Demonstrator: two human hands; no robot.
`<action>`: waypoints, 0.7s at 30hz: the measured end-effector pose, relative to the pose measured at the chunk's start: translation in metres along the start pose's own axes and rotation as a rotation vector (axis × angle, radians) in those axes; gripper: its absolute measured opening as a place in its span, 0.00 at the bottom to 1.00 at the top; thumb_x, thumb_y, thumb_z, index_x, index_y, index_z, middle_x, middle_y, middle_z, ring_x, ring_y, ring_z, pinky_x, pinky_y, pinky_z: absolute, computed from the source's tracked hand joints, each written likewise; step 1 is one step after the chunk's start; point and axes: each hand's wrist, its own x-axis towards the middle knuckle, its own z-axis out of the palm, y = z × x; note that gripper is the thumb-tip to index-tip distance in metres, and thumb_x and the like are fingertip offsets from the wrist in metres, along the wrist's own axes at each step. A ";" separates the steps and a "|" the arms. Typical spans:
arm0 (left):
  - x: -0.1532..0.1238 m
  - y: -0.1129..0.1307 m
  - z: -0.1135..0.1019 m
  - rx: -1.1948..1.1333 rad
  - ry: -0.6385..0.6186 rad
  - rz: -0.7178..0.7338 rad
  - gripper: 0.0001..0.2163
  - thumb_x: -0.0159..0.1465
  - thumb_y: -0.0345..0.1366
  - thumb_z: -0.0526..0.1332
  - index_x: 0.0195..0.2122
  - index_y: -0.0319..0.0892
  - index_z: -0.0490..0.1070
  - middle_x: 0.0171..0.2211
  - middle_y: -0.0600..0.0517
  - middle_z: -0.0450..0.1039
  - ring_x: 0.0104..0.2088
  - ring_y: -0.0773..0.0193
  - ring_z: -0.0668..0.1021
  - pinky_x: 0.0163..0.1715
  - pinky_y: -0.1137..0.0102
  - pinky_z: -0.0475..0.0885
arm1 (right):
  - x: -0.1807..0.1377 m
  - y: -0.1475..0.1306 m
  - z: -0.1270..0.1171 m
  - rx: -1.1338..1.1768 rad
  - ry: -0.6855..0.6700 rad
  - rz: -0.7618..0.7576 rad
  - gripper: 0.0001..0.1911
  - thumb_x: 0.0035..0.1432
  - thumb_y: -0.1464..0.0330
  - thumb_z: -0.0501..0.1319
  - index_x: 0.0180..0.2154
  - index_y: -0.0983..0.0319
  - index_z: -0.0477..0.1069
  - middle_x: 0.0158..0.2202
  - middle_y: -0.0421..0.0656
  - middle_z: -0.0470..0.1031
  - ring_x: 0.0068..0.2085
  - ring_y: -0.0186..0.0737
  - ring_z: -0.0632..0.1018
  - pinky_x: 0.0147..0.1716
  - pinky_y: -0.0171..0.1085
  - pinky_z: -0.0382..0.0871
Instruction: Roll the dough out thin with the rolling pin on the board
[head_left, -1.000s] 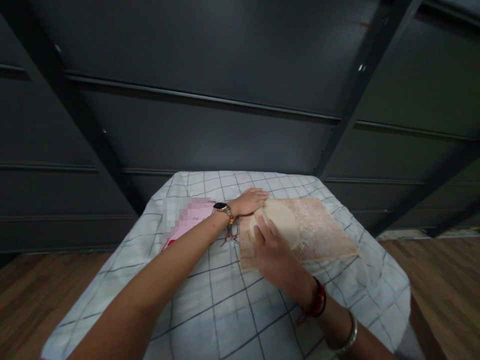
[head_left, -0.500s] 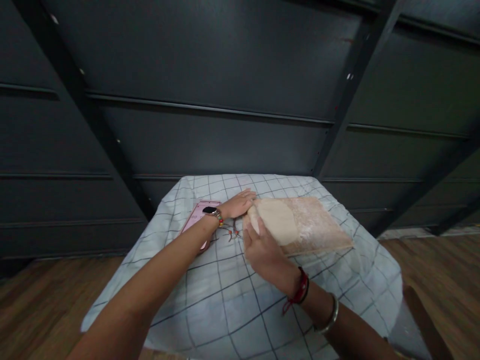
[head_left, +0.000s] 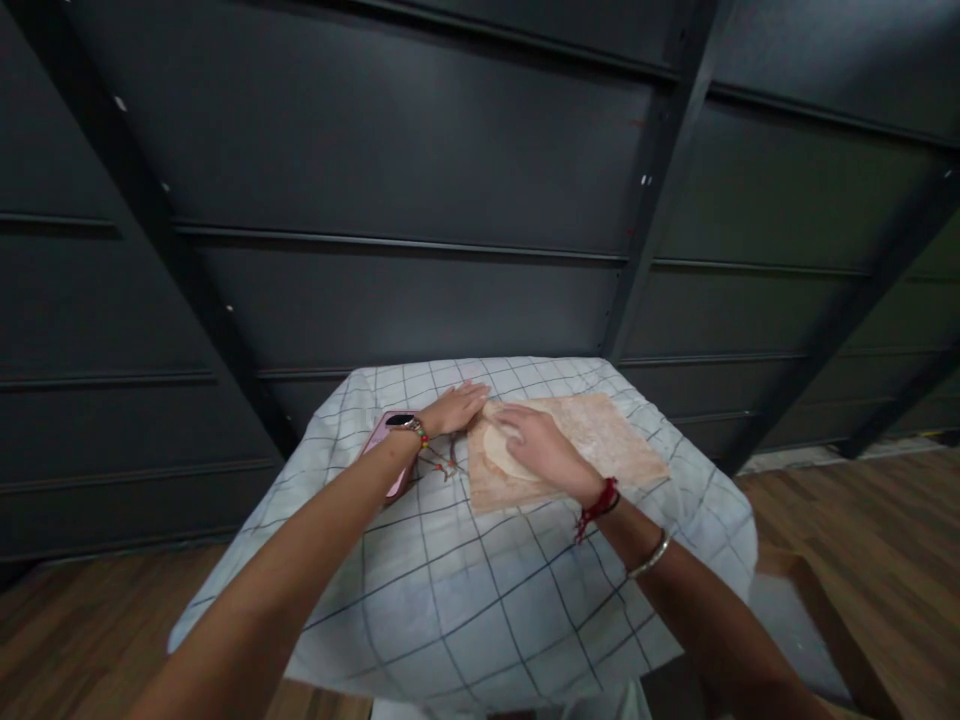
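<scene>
A flat, pale sheet of dough [head_left: 504, 452] lies on a flour-dusted board [head_left: 600, 432], partly covered by my right hand [head_left: 544, 445]. My right index finger and thumb are at the dough's upper left edge, gripping a small raised part there; the other fingers are bent and partly hidden. At the board's upper left corner rests my left hand [head_left: 456, 407], its fingers stretched out and the tips close to the dough edge. Under my left wrist lies a pink phone [head_left: 379, 438].
A white checked cloth [head_left: 450, 590] covers the table. Bracelet cords with red beads [head_left: 444, 468] hang from my left wrist onto it. Dark metal panels [head_left: 420, 310] rise behind the table. A brown-edged box [head_left: 806, 620] stands on the wooden floor at lower right.
My right hand has shifted from the dough's near left edge up and over the dough, now covering its middle. My left hand stays at the upper left corner. The camera view has shifted slightly.
</scene>
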 end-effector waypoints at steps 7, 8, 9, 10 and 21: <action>0.025 0.034 -0.004 0.022 -0.097 0.070 0.23 0.71 0.43 0.36 0.44 0.40 0.69 0.48 0.45 0.72 0.50 0.60 0.72 0.56 0.66 0.60 | -0.017 0.063 -0.051 0.238 0.024 0.042 0.22 0.52 0.77 0.54 0.49 0.64 0.72 0.51 0.45 0.74 0.52 0.39 0.73 0.55 0.41 0.65; 0.027 0.040 -0.004 0.021 -0.104 0.067 0.23 0.71 0.43 0.36 0.45 0.40 0.69 0.48 0.46 0.72 0.51 0.60 0.72 0.57 0.66 0.60 | -0.024 0.072 -0.051 0.225 -0.003 0.012 0.22 0.53 0.77 0.54 0.50 0.63 0.72 0.52 0.45 0.74 0.53 0.39 0.73 0.55 0.42 0.64; 0.028 0.045 -0.003 0.026 -0.108 0.062 0.22 0.71 0.43 0.37 0.45 0.40 0.69 0.49 0.46 0.72 0.52 0.60 0.71 0.57 0.66 0.59 | -0.032 0.081 -0.050 0.195 -0.029 -0.013 0.23 0.53 0.76 0.53 0.50 0.62 0.72 0.53 0.44 0.73 0.54 0.39 0.72 0.56 0.43 0.63; 0.029 0.050 -0.003 0.035 -0.108 0.059 0.22 0.71 0.42 0.38 0.46 0.40 0.69 0.50 0.45 0.72 0.54 0.59 0.70 0.58 0.66 0.58 | -0.038 0.089 -0.046 0.152 -0.046 -0.025 0.23 0.53 0.77 0.53 0.50 0.61 0.72 0.53 0.44 0.73 0.54 0.40 0.72 0.57 0.44 0.62; 0.056 0.058 0.008 0.104 -0.022 0.068 0.19 0.66 0.36 0.44 0.47 0.37 0.72 0.55 0.44 0.69 0.58 0.59 0.67 0.60 0.68 0.58 | -0.005 0.146 -0.012 -0.177 -0.140 0.069 0.20 0.66 0.71 0.45 0.52 0.71 0.69 0.53 0.55 0.71 0.54 0.42 0.72 0.56 0.40 0.61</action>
